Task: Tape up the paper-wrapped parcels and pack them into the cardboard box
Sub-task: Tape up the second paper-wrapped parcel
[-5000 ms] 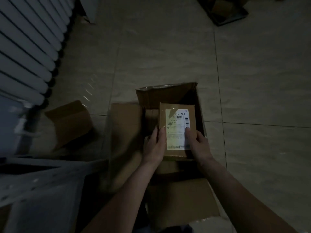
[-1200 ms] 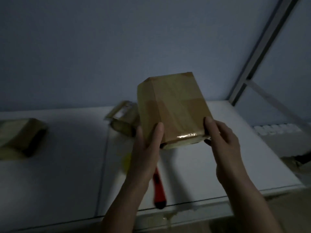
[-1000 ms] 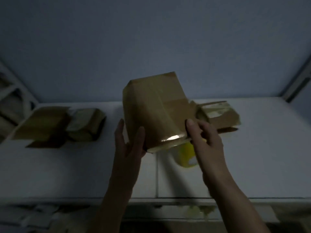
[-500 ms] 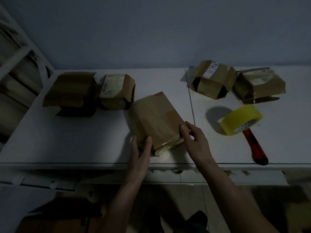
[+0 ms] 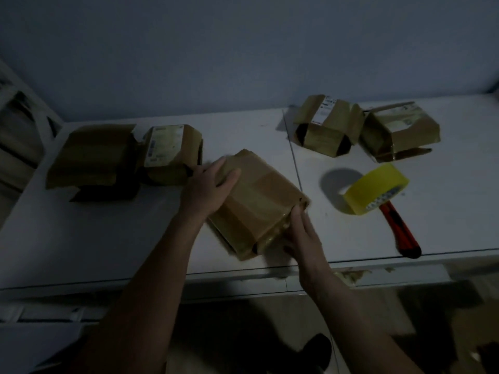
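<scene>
Five parcels (image 5: 256,201) – one tape roll (image 5: 376,188), one knife (image 5: 401,233)

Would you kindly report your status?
Left hand and right hand holding brown paper-wrapped parcel on white table. Yellow tape roll right, untouched.

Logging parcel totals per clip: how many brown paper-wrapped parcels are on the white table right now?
5. One under both hands at centre; two at the left, the far-left parcel and a labelled one beside it; two at the back right, and. None appears hidden.
</scene>
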